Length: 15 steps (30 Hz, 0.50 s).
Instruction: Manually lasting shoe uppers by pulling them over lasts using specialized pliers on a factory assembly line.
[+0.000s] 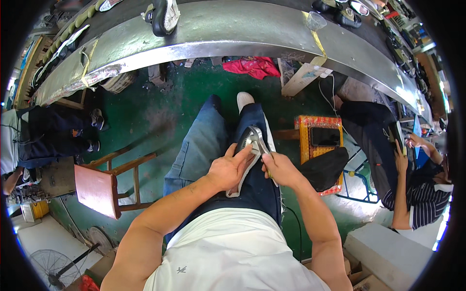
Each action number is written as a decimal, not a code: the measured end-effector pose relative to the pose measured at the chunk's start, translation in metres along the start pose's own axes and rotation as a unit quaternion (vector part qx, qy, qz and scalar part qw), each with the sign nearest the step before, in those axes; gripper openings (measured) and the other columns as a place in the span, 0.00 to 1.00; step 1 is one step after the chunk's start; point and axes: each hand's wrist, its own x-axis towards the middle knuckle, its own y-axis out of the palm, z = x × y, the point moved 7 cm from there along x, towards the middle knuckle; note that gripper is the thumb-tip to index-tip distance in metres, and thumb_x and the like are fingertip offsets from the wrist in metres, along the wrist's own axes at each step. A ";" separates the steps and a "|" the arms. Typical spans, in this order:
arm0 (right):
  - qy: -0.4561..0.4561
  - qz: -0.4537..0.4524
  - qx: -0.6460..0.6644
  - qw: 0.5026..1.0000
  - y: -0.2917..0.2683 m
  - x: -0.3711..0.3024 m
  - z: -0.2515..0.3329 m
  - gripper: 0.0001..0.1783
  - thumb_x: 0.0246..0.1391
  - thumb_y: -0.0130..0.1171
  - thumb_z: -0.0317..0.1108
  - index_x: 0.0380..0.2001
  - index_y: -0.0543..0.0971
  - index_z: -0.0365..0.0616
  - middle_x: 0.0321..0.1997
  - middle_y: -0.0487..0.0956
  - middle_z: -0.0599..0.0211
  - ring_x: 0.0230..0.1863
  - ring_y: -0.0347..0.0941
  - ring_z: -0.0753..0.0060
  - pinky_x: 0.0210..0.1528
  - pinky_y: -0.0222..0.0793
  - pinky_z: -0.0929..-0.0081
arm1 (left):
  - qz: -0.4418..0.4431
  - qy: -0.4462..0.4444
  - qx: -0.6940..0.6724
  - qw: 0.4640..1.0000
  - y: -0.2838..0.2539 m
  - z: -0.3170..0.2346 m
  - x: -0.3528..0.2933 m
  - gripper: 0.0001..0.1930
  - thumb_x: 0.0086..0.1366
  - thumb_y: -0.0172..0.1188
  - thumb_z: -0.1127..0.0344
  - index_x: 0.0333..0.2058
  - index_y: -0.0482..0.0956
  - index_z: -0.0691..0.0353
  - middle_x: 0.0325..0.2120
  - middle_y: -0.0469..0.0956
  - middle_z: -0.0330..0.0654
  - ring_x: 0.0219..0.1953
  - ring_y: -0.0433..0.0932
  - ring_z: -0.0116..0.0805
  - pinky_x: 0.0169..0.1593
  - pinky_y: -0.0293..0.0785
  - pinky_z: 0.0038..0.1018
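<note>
On my lap lies a shoe upper (242, 179) with pale lining edges and a dark toe end pointing away from me. My left hand (223, 170) grips it from the left side, its fingers reaching over the opening. My right hand (282, 169) is closed around the handles of metal pincers (260, 139). The curved jaws of this tool lie at the toe end, against the shoe; whether they pinch its edge I cannot tell.
Ahead runs a long metal-edged bench (228, 36) bearing a black-and-white shoe (165, 17). A stool (97, 189) stands left, a woven-seat chair (313, 153) with a phone (325, 137) right. Two people are at the sides. Red cloth (252, 66) lies under the bench.
</note>
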 end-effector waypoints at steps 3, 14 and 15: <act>-0.022 -0.002 0.020 1.000 -0.009 -0.002 0.024 0.29 0.73 0.40 0.52 0.33 0.75 0.34 0.26 0.80 0.58 0.26 0.80 0.64 0.33 0.75 0.65 | 0.023 0.001 -0.003 1.000 -0.007 -0.005 -0.001 0.26 0.72 0.49 0.58 0.68 0.63 0.44 0.62 0.63 0.72 0.45 0.80 0.67 0.50 0.80 0.47; 0.034 0.027 0.008 0.999 -0.003 -0.013 0.025 0.27 0.72 0.42 0.50 0.34 0.75 0.35 0.26 0.80 0.53 0.26 0.80 0.56 0.32 0.75 0.58 | -0.037 -0.046 -0.123 0.991 0.010 0.018 -0.011 0.43 0.70 0.55 0.55 0.73 0.41 0.65 0.68 0.57 0.65 0.62 0.68 0.67 0.63 0.69 0.44; 0.036 0.029 0.009 0.999 0.006 -0.015 0.019 0.27 0.72 0.42 0.50 0.34 0.75 0.35 0.26 0.80 0.53 0.26 0.80 0.56 0.32 0.75 0.58 | -0.028 -0.073 -0.157 0.984 0.013 0.023 -0.010 0.46 0.69 0.57 0.55 0.72 0.38 0.71 0.69 0.55 0.64 0.66 0.64 0.66 0.66 0.66 0.42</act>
